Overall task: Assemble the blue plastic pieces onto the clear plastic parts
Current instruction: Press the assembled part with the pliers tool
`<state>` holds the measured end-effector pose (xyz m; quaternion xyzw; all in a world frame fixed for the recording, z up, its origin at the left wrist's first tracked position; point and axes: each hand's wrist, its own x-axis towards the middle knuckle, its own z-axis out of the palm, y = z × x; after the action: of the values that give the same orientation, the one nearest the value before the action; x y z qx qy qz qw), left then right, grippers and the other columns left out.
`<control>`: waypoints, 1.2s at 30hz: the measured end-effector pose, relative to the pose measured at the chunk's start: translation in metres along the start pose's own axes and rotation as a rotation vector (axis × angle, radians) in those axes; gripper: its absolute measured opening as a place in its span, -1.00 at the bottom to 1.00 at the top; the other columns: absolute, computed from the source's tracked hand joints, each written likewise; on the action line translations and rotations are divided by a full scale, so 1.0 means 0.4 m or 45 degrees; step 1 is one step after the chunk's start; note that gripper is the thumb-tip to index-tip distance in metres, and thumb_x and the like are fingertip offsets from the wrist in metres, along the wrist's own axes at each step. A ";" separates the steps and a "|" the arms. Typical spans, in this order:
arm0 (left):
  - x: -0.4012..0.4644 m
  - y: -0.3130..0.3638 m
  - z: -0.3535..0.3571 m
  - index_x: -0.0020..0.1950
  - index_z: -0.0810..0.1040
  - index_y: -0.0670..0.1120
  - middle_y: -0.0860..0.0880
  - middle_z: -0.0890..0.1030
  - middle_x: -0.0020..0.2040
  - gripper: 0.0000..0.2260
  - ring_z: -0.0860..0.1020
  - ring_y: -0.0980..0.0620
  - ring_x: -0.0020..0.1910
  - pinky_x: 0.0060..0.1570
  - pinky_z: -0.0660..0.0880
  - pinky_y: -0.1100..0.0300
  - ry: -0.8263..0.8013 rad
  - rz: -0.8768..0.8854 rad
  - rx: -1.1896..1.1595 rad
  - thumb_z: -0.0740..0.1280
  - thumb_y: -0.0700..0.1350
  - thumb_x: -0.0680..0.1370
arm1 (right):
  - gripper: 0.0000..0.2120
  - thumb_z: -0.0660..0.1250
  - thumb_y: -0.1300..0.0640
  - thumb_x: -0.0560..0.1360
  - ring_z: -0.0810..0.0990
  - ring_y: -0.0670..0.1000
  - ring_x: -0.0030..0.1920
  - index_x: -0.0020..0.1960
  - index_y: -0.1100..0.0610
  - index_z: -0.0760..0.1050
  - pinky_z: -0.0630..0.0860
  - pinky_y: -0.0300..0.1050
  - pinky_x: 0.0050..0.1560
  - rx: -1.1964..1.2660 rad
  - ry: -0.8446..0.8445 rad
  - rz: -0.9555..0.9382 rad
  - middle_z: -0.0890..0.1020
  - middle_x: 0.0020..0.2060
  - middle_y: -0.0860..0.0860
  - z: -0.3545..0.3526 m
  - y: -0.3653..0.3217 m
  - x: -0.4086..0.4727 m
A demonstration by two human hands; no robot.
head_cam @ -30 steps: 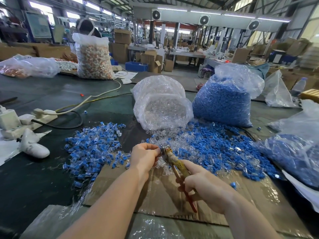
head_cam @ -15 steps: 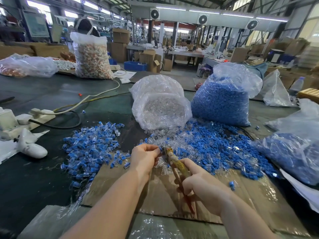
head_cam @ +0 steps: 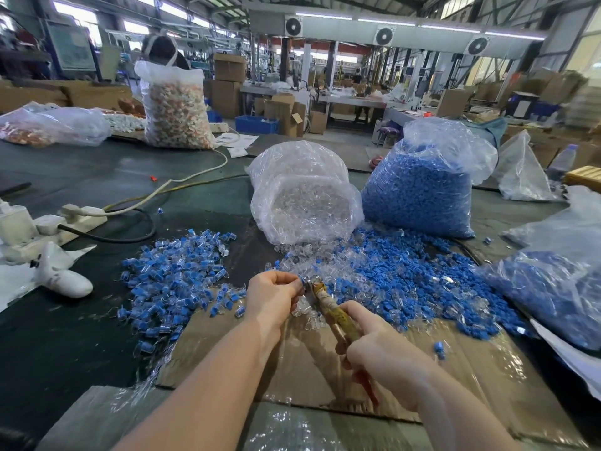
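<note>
Head view: left hand (head_cam: 273, 296) pinches blue piece (head_cam: 303, 282); right hand (head_cam: 380, 356) grips pliers (head_cam: 328, 307). Squeeze squarely, gently, avoiding cracking.

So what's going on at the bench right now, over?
Left hand pinches blue piece. Right hand grips pliers, nose at the piece. Nothing blocking.

Dark green table (head_cam: 81, 336) bears cardboard sheet (head_cam: 309, 362), blue pieces (head_cam: 406, 281), two bags.

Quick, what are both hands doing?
Left hand: pinches a small blue piece.
Right hand: grips the pliers.
</note>
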<state>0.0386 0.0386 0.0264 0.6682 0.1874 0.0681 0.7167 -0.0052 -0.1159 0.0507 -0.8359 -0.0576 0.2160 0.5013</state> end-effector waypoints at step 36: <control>-0.020 -0.121 0.028 0.08 0.57 -0.02 0.13 0.50 -0.03 -0.86 0.36 0.21 -0.05 -0.10 0.26 0.56 0.046 0.850 0.953 0.29 -0.12 0.54 | -0.50 0.12 -0.28 0.50 0.38 0.20 0.21 0.30 0.01 0.31 0.35 0.06 0.20 -0.987 0.920 0.401 0.43 0.18 0.17 -0.153 0.172 0.103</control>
<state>0.0277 0.0208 -0.0193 0.9018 -0.0125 0.2334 0.3636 0.0492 -0.1863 0.0037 -0.9787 0.1685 -0.0492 0.1065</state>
